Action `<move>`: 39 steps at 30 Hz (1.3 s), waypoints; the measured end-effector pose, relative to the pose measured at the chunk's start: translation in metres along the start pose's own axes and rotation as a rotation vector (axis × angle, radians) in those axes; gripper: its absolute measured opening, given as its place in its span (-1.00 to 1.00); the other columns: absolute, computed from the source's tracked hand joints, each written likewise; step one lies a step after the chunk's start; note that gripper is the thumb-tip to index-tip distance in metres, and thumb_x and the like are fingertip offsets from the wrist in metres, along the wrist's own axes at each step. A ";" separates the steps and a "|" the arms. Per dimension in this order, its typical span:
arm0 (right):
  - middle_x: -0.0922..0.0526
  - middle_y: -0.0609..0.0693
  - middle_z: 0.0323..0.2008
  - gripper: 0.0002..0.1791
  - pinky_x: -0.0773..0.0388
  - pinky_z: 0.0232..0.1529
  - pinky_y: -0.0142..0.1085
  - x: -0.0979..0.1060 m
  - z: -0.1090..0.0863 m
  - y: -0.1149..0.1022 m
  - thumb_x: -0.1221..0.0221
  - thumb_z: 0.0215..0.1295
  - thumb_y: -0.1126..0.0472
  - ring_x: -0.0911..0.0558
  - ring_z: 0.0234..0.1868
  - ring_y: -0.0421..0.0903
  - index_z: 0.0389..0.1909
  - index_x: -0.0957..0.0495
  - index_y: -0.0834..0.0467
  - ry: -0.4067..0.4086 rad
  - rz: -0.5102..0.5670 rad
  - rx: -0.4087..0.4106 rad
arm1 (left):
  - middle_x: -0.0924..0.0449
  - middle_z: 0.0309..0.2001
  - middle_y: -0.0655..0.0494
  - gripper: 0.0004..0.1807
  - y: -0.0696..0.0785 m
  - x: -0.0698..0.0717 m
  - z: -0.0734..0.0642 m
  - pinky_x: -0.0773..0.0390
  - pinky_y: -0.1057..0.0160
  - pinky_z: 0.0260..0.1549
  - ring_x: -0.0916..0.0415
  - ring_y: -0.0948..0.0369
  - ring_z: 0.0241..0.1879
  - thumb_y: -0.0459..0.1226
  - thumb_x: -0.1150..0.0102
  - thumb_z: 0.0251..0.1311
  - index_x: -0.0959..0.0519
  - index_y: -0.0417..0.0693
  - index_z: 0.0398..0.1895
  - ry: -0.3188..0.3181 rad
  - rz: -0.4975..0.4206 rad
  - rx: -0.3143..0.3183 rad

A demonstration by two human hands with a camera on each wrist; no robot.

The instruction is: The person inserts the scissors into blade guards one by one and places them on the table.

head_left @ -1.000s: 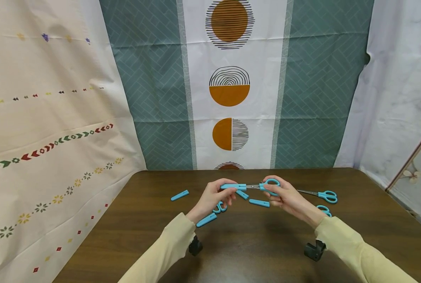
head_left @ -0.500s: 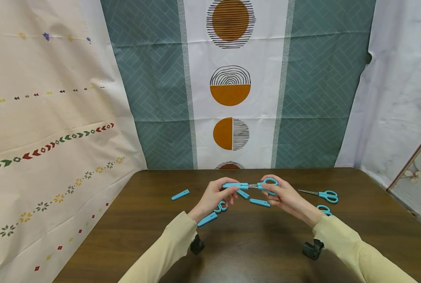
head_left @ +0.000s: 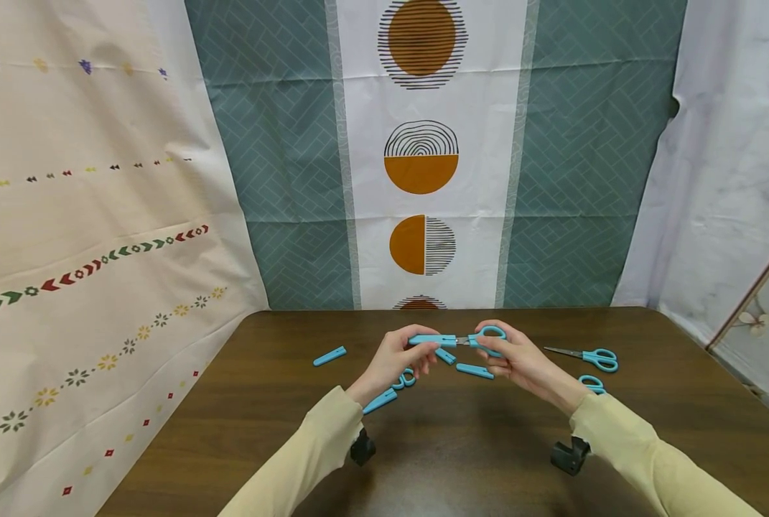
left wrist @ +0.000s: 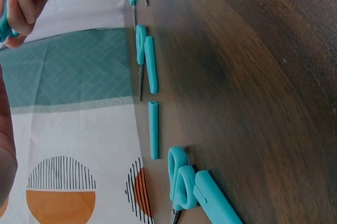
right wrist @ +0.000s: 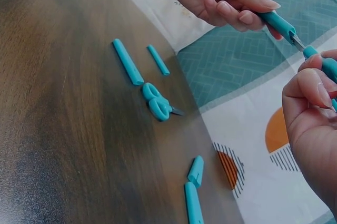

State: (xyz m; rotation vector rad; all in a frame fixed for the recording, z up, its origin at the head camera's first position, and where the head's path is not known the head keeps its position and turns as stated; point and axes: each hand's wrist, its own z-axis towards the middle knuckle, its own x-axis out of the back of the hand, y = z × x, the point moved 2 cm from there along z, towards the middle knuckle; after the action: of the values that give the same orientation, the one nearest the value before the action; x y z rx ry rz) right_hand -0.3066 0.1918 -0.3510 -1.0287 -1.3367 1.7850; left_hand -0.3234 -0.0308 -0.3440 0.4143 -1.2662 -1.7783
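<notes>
Above the table, my left hand (head_left: 387, 362) pinches a light-blue scissor sheath (head_left: 432, 340) between thumb and fingers. My right hand (head_left: 523, 365) grips a pair of scissors (head_left: 473, 340) by its blue handles. Its blades point left into the sheath's mouth, and a short stretch of bare metal shows between sheath and handles. In the right wrist view, the same sheath (right wrist: 279, 23) and a bit of blade lie between both hands. The left wrist view shows my right hand (left wrist: 29, 2) at the top left; the sheath is out of that view.
On the brown table (head_left: 449, 445) lie loose sheaths, one at the left (head_left: 329, 356), others nearer the middle, such as a sheath (head_left: 474, 370) below my hands. Unsheathed scissors (head_left: 600, 360) lie at the right; another pair of scissors (head_left: 407, 377) is partly behind my left hand.
The sheath in my left hand has shifted slightly right and the scissors in my right hand slightly left. Less bare blade shows between them than a second ago.
</notes>
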 end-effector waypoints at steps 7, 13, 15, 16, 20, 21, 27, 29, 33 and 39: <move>-0.34 0.04 -0.51 -0.76 -0.12 -0.65 -0.44 0.000 -0.001 0.001 0.02 0.36 0.23 -0.14 -0.70 -0.25 -0.06 -0.21 0.23 -0.007 0.008 -0.002 | -0.50 -0.43 -0.33 -0.75 -0.019 0.002 0.004 -0.47 -0.01 -0.65 -0.43 0.14 -0.64 -0.34 -0.05 0.23 -0.48 -0.22 -0.04 0.015 0.000 0.012; -0.34 0.05 -0.51 -0.76 -0.10 -0.64 -0.43 -0.001 -0.001 0.001 0.00 0.35 0.23 -0.13 -0.70 -0.24 -0.07 -0.21 0.23 0.001 -0.011 0.002 | -0.49 -0.43 -0.34 -0.75 -0.012 -0.001 0.001 -0.43 -0.14 -0.62 -0.44 0.10 -0.63 -0.39 -0.02 0.25 -0.46 -0.30 -0.04 0.001 -0.003 0.004; -0.34 0.04 -0.52 -0.78 -0.09 -0.64 -0.43 -0.001 -0.001 0.002 0.01 0.36 0.23 -0.13 -0.70 -0.25 -0.09 -0.22 0.22 0.001 -0.017 0.005 | -0.48 -0.43 -0.36 -0.75 -0.006 -0.002 0.000 -0.41 -0.18 -0.60 -0.43 -0.04 -0.61 -0.40 0.00 0.25 -0.44 -0.34 -0.04 -0.003 -0.004 0.005; -0.34 0.04 -0.52 -0.79 -0.09 -0.64 -0.43 -0.001 -0.001 0.002 0.01 0.36 0.24 -0.13 -0.70 -0.25 -0.09 -0.22 0.22 0.001 -0.019 0.006 | -0.48 -0.43 -0.36 -0.75 -0.003 -0.002 -0.001 -0.40 -0.18 -0.60 -0.42 -0.13 -0.59 -0.40 0.00 0.25 -0.44 -0.36 -0.04 -0.005 -0.006 0.009; -0.34 0.03 -0.53 -0.76 -0.08 -0.65 -0.44 -0.003 0.000 0.003 0.03 0.37 0.26 -0.14 -0.70 -0.26 -0.08 -0.19 0.29 0.004 -0.021 0.017 | -0.45 -0.40 -0.44 -0.74 0.005 -0.004 -0.003 -0.43 -0.13 -0.59 -0.31 -0.37 -0.52 -0.40 0.03 0.27 -0.42 -0.39 -0.02 -0.007 -0.022 0.026; -0.34 0.02 -0.53 -0.75 -0.09 -0.65 -0.44 -0.003 0.000 0.003 0.03 0.37 0.26 -0.15 -0.70 -0.26 -0.08 -0.18 0.30 0.006 -0.023 0.019 | -0.44 -0.39 -0.46 -0.74 0.006 -0.004 -0.004 -0.43 -0.11 -0.60 -0.30 -0.38 -0.51 -0.40 0.03 0.28 -0.41 -0.39 -0.02 -0.006 -0.028 0.028; -0.34 0.03 -0.52 -0.79 -0.10 -0.64 -0.43 -0.006 -0.001 0.004 0.04 0.37 0.27 -0.15 -0.71 -0.26 -0.10 -0.20 0.27 0.020 -0.023 0.030 | -0.45 -0.41 -0.44 -0.74 0.005 -0.005 -0.004 -0.44 0.01 -0.65 -0.28 -0.41 -0.51 -0.41 0.03 0.27 -0.41 -0.40 -0.02 -0.004 -0.044 0.025; -0.34 0.03 -0.53 -0.79 -0.09 -0.64 -0.42 -0.007 -0.001 0.003 0.05 0.38 0.27 -0.14 -0.71 -0.26 -0.09 -0.20 0.29 0.022 -0.026 0.036 | -0.47 -0.43 -0.37 -0.73 0.005 -0.006 -0.003 -0.44 0.05 -0.66 -0.29 -0.38 -0.52 -0.40 0.03 0.27 -0.41 -0.39 -0.02 -0.002 -0.040 0.021; -0.35 0.03 -0.53 -0.77 -0.09 -0.63 -0.41 -0.010 0.000 0.002 0.05 0.38 0.26 -0.14 -0.72 -0.26 -0.08 -0.18 0.30 0.029 -0.036 0.049 | -0.52 -0.48 -0.18 -0.74 0.006 -0.006 -0.002 -0.43 -0.02 -0.65 -0.39 -0.14 -0.61 -0.40 0.02 0.27 -0.43 -0.37 -0.02 0.013 -0.013 0.007; -0.34 0.04 -0.53 -0.78 -0.05 -0.62 -0.35 -0.011 0.001 0.003 0.05 0.38 0.25 -0.12 -0.72 -0.23 -0.08 -0.19 0.26 0.052 -0.042 0.050 | -0.46 -0.44 -0.40 -0.74 0.007 -0.007 -0.001 -0.41 -0.05 -0.65 -0.41 0.24 -0.65 -0.39 0.02 0.27 -0.43 -0.38 -0.03 0.019 0.001 0.004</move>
State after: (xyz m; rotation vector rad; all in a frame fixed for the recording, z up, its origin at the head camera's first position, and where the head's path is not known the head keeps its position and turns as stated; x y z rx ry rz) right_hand -0.3021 0.1809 -0.3520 -1.0061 -1.2674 1.7399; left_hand -0.3152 -0.0262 -0.3402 0.4315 -1.2563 -1.7672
